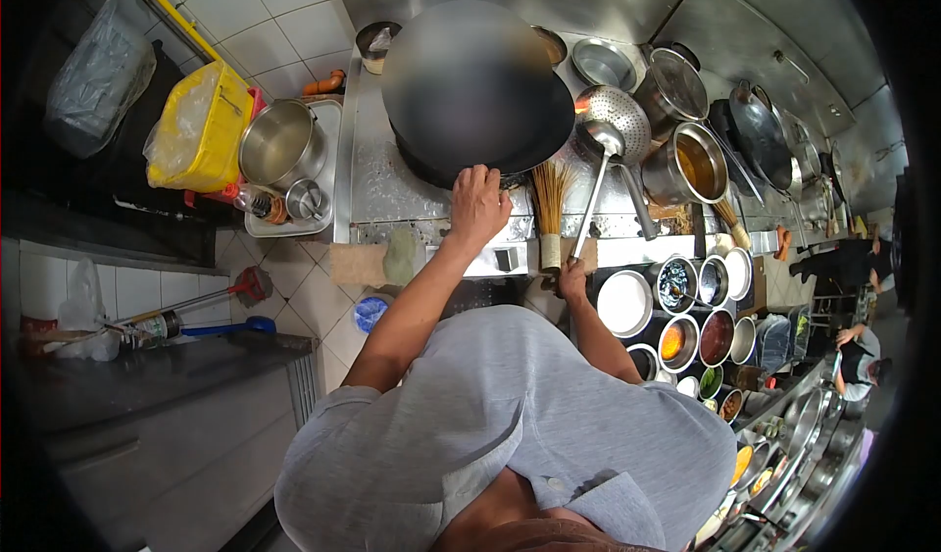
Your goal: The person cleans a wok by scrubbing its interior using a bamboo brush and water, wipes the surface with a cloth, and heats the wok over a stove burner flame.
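Observation:
A large dark wok sits on the steel stove top, its upper part smeared by a blur. My left hand is closed at the wok's near rim, fingers curled over the edge; the thumb side is partly hidden. Lower and to the right, my right hand is wrapped round the end of a long-handled metal ladle. The ladle's bowl rests by a perforated strainer. Between my hands, a bamboo wok brush stands against the stove edge, close to my right hand but apparently not in it.
A steel pot of brown liquid stands right of the strainer. Several seasoning containers line the right side. At left are a tray with a steel pot and a yellow bin. Another person stands far right.

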### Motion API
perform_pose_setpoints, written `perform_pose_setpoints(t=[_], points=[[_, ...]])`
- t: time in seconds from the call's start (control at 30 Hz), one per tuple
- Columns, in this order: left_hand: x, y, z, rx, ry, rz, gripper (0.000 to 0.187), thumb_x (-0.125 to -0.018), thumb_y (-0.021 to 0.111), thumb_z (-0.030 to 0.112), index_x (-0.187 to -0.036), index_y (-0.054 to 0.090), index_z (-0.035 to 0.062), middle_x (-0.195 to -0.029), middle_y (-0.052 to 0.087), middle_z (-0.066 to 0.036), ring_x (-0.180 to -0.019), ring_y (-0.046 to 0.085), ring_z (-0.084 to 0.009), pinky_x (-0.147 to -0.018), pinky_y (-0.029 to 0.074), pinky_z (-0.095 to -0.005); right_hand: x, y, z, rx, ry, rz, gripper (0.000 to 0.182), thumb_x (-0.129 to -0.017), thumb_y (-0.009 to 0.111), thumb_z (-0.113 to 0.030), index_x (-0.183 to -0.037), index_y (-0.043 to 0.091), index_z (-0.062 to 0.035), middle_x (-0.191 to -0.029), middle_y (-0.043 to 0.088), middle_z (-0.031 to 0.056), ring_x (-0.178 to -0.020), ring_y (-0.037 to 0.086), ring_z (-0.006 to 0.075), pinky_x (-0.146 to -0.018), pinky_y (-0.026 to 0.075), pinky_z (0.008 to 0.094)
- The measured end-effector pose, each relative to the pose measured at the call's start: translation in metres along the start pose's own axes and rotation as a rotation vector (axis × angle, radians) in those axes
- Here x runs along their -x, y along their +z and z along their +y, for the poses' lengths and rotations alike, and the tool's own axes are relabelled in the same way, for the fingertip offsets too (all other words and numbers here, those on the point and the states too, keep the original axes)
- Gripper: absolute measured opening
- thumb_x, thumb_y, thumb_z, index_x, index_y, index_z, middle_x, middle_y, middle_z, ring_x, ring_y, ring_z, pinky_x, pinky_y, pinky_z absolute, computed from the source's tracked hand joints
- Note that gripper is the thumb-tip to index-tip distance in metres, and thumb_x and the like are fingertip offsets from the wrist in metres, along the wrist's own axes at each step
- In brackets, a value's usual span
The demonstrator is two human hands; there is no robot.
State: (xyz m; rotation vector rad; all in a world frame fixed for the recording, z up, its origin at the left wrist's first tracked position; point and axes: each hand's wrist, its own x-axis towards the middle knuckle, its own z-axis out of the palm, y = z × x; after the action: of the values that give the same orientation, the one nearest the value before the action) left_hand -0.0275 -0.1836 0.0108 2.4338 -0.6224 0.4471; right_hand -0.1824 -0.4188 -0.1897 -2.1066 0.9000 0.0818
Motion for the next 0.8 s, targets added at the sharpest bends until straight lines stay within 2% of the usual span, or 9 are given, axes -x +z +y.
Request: perform_pose_setpoints(t=[0.07, 0.13, 0.17, 0.23, 0.43, 0.57, 0.67, 0.73, 0.8], points=[[0.000, 0.000, 0.000, -0.001, 0.000, -0.003, 0.040, -0.076, 0.070, 0.013, -0.111, 0.063, -0.0053, -0.103, 0.054, -0.015, -0.101, 0.053, -0.0327, -0.090, 0.045, -0.0436, -0.005, 0.004, 0.008, -0.001, 0.022, -0.010, 0.033, -0.098, 0.054, -0.029, -0.106, 0.040, -0.0003, -0.070, 0.065, 0.0207, -0.056, 0.068, 0.0314, -0.052, 0.054, 0.0430], [0.000, 0.001, -0.001, -0.002, 0.000, -0.008, 0.040, -0.076, 0.070, 0.013, -0.111, 0.063, -0.0053, -0.103, 0.054, -0.015, -0.101, 0.053, -0.0326, -0.090, 0.045, -0.0435, -0.009, 0.009, 0.016, 0.082, -0.061, 0.054, 0.036, -0.098, 0.055, -0.031, -0.109, 0.042, 0.0011, -0.078, 0.067, 0.0267, -0.068, 0.070, 0.0379, -0.062, 0.056, 0.0463], [0.000, 0.001, -0.002, -0.003, 0.004, -0.008, 0.041, -0.076, 0.070, 0.013, -0.111, 0.063, -0.0054, -0.103, 0.054, -0.015, -0.101, 0.053, -0.0326, -0.090, 0.045, -0.0434, -0.008, 0.008, 0.014, 0.082, -0.060, 0.054, 0.036, -0.098, 0.055, -0.031, -0.109, 0.042, 0.0011, -0.078, 0.067, 0.0267, -0.068, 0.070, 0.0379, -0.062, 0.056, 0.0463], [0.000, 0.001, -0.002, -0.004, 0.008, -0.008, 0.041, -0.076, 0.070, 0.013, -0.111, 0.063, -0.0055, -0.103, 0.054, -0.016, -0.101, 0.053, -0.0326, -0.090, 0.045, -0.0434, -0.008, 0.005, 0.014, 0.047, 0.006, -0.002, 0.039, -0.097, 0.055, -0.032, -0.111, 0.044, 0.0027, -0.088, 0.066, 0.0321, -0.083, 0.070, 0.0435, -0.073, 0.055, 0.0493], [-0.001, 0.001, -0.003, -0.006, 0.003, -0.007, 0.041, -0.076, 0.069, 0.014, -0.111, 0.063, -0.0057, -0.103, 0.054, -0.016, -0.100, 0.053, -0.0327, -0.090, 0.045, -0.0435, -0.011, 0.008, 0.019, 0.065, -0.023, 0.007, 0.042, -0.096, 0.056, -0.033, -0.111, 0.044, 0.0039, -0.094, 0.066, 0.0338, -0.092, 0.067, 0.0459, -0.078, 0.053, 0.0516], [0.000, 0.001, -0.004, -0.005, 0.005, -0.003, 0.041, -0.076, 0.069, 0.014, -0.111, 0.063, -0.0056, -0.102, 0.054, -0.016, -0.100, 0.053, -0.0327, -0.089, 0.045, -0.0436, -0.006, 0.006, 0.011, 0.071, -0.037, 0.033, 0.040, -0.097, 0.055, -0.032, -0.111, 0.044, 0.0038, -0.090, 0.066, 0.0322, -0.086, 0.069, 0.0441, -0.074, 0.054, 0.0499], [0.000, 0.001, -0.004, -0.001, 0.007, 0.001, 0.040, -0.076, 0.069, 0.014, -0.111, 0.063, -0.0054, -0.102, 0.054, -0.016, -0.100, 0.053, -0.0328, -0.089, 0.045, -0.0436, -0.005, 0.005, 0.011, 0.012, -0.001, 0.007, 0.038, -0.097, 0.055, -0.031, -0.109, 0.045, 0.0037, -0.083, 0.067, 0.0293, -0.076, 0.071, 0.0405, -0.068, 0.055, 0.0477], [0.000, 0.001, -0.004, 0.001, 0.006, 0.002, 0.040, -0.076, 0.069, 0.014, -0.111, 0.063, -0.0051, -0.102, 0.054, -0.016, -0.100, 0.053, -0.0328, -0.088, 0.045, -0.0437, -0.006, 0.007, 0.011, 0.045, -0.059, 0.057, 0.036, -0.098, 0.054, -0.030, -0.108, 0.045, 0.0040, -0.077, 0.067, 0.0268, -0.067, 0.071, 0.0368, -0.061, 0.055, 0.0456], [0.000, 0.002, -0.004, 0.016, 0.019, 0.028, 0.032, -0.077, 0.067, 0.013, -0.103, 0.063, -0.0038, -0.098, 0.052, -0.015, -0.098, 0.052, -0.0327, -0.090, 0.044, -0.0451, -0.005, 0.006, 0.011, 0.044, -0.054, 0.047, 0.036, -0.098, 0.054, -0.029, -0.107, 0.045, 0.0042, -0.077, 0.067, 0.0266, -0.067, 0.071, 0.0365, -0.060, 0.055, 0.0455]])
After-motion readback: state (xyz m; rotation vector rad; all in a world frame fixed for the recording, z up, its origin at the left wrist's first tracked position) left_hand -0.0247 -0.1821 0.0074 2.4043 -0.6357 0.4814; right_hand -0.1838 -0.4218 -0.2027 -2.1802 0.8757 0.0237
